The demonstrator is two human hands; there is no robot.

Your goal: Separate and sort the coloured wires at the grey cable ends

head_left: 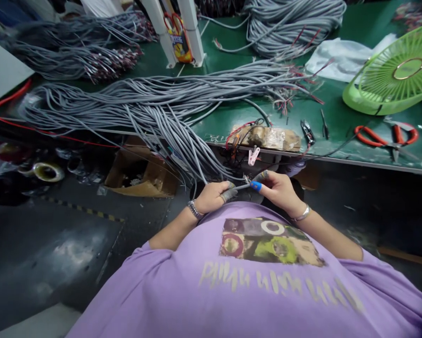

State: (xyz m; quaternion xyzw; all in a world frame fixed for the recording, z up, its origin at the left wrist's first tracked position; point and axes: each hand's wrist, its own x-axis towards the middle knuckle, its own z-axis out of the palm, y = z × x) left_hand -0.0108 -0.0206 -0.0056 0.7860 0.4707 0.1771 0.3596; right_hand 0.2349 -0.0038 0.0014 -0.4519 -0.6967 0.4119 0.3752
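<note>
My left hand is closed around a thin grey cable, with grey finger covers on its fingertips. My right hand pinches the same cable's frayed end close to my chest; one of its fingertips wears a blue cover. Both hands sit just below the front edge of the green workbench. From there the cable runs up into a big bundle of grey cables that drapes over the bench edge.
On the bench lie red-handled scissors, small black cutters, a taped block with wires and a green fan. More cable coils lie behind. A cardboard box and tape rolls sit on the floor at left.
</note>
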